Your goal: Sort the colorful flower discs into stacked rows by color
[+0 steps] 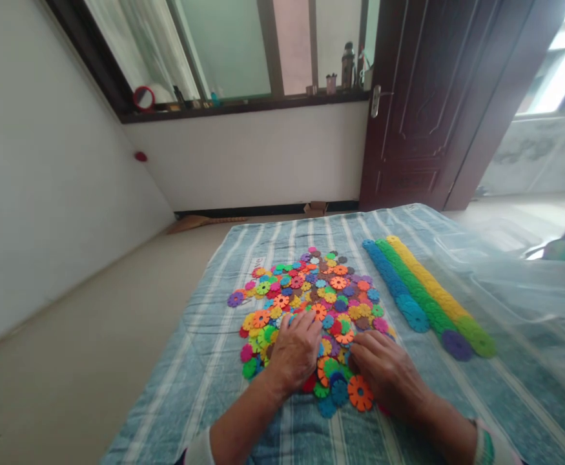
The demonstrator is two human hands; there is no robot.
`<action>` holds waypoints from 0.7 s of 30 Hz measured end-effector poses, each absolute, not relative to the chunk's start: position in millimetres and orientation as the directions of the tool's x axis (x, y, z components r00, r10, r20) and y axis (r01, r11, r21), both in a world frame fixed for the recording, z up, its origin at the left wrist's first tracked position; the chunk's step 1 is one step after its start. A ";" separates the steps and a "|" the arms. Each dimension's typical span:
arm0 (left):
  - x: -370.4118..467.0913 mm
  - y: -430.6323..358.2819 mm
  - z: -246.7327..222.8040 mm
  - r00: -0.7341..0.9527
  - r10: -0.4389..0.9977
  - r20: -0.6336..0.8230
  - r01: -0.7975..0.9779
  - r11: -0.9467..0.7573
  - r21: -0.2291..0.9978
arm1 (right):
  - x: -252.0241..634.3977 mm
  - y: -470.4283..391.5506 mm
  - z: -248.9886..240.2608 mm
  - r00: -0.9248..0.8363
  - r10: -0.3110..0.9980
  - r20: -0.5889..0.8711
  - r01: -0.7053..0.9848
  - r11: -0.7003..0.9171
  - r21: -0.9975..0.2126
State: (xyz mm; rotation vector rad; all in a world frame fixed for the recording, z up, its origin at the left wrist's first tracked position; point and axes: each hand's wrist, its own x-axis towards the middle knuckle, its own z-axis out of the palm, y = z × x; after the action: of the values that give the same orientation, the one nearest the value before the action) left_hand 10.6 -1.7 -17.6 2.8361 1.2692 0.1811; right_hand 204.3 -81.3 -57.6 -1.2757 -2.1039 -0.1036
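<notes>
Down on a striped blue cloth (pixel 205 336), a big messy pile of flower discs (pixel 339 283), all flat and round with little cuts at the rims: red, orange, yellow, green, blue, pink, purple and brown. Both hands at the near part of the pile, backs up. Left hand (pixel 296 349) right on top of the discs, fingers bent and close side by side, tips pointing away and down. Right hand (pixel 389 371) at the near right edge of the pile, fingers curled in toward the left hand, tips tucked in by the discs. Between the two hands, a small gap with bright discs in it. Hard to tell about any pinching, with the fingertips partly hidden. Just beside the right hand, a big orange disc (pixel 360 392).

To the right of the pile, three long neat rows, slanting side by side: a blue row (pixel 391 278), a green row (pixel 414 288) and a yellow row (pixel 426 279). At the near end of the green row, a purple disc (pixel 457 345). Farther right, a see-through plastic box (pixel 529 303), a bit blurry. Past the cloth, a dark red door (pixel 422 129) and a window (pixel 234 51). On the window ledge (pixel 253 106), a round red mirror (pixel 143 98) and a flask (pixel 348 64).
</notes>
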 end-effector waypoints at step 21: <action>43.0 20.8 -0.7 0.486 0.871 0.070 0.868 -0.490 0.081 | 202.3 -81.4 -51.5 -0.296 0.753 0.587 0.812 0.522 -0.260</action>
State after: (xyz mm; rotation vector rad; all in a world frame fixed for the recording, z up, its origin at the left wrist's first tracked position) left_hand 43.0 20.8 -0.7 2.6778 1.5684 0.1572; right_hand 202.3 -81.4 -51.5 -1.2680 -2.0931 -0.1130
